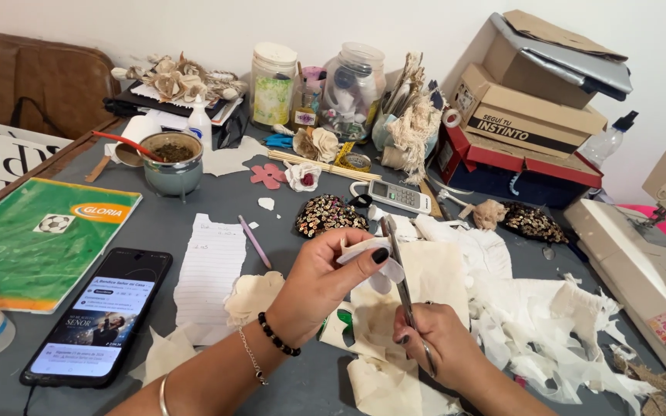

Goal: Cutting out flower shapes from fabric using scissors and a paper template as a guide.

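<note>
Left hand (325,279) pinching small white fabric piece (368,258) taut for cutting; right hand (433,339) closed around slim metal scissors (399,270), above grey table (287,385).

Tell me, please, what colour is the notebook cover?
Green notebook, with an orange band; head view.

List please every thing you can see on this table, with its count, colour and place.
phone: 1, black, front left
notebook: 1, green, left
lined paper: 1, white, centre-left
pencil: 1, pink, beside lined paper
cup: 1, grey-blue, back left
jars: 2, clear, back centre
calculator: 1, white, centre
boxes: several, brown, back right
sewing machine: 1, cream, right
scraps: many, white, right of hands
left hand: holds white piece
right hand: holds scissors
</note>
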